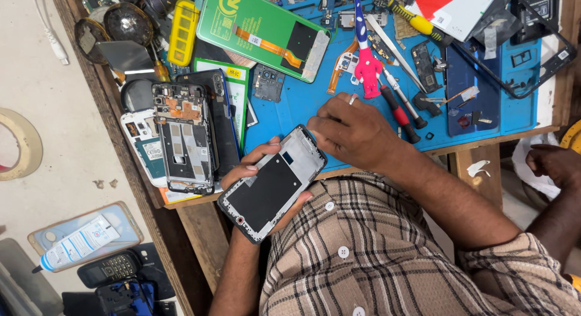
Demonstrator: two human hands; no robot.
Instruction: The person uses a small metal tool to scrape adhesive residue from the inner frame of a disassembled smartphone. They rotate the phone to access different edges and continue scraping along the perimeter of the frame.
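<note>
My left hand [257, 160] cradles a phone frame [272, 183] from underneath, above the table's front edge and my checked shirt. The frame is silver-edged with a black inner panel and lies tilted, its top end toward the blue mat [302, 101]. A ring shows on my right hand [351, 131], which comes in from the right. Its fingertips pinch the frame's top end.
A stripped phone body [184, 137] and other opened phones lie at the left. A green-backed screen panel [260, 31], screwdrivers [399, 113], tweezers and small parts cover the mat. A glue tube [75, 243] lies on the floor. Another person's hand [551, 161] rests at the right edge.
</note>
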